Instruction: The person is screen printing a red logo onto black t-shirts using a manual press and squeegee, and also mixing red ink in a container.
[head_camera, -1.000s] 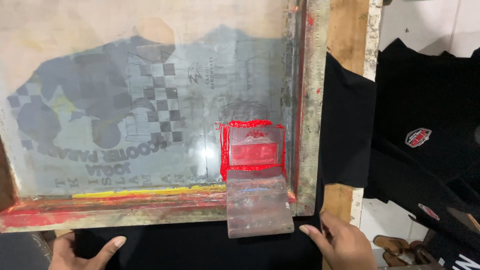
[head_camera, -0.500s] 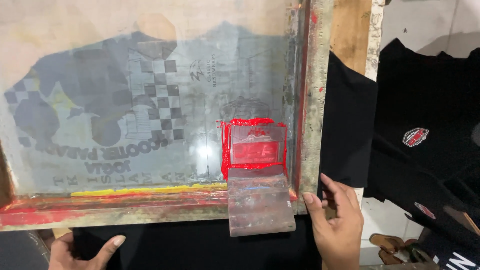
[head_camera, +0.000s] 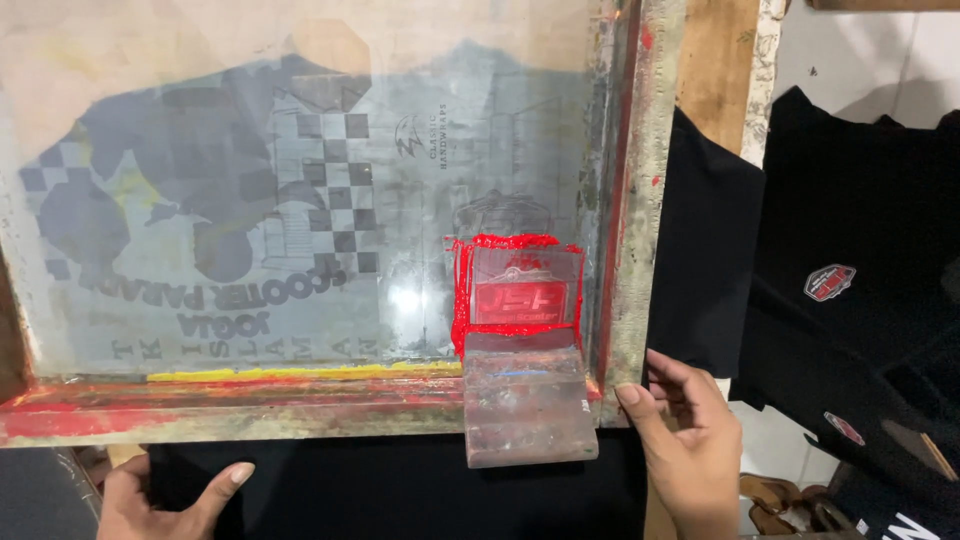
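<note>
Both hands (head_camera: 690, 450) open: right touches screen frame (head_camera: 640, 200), left on black fabric (head_camera: 400, 490).

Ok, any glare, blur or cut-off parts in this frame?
Head view: sharp overall, evenly lit; a small bright glare spot on the mesh left of the red ink; squeegee clear; left hand cropped by the bottom edge; right hand fully lit.

Even, diffuse indoor light, moderately bright, no hard shadows. Small specular glare spot on screen mesh (head_camera: 405, 297) left of red ink patch (head_camera: 515, 295). Clear squeegee (head_camera: 528, 405) catches faint sheen. Black shirts (head_camera: 860, 300) at right crush to near-solid dark. Focus sharp centre, slight softness at bottom edge near hands.
</note>
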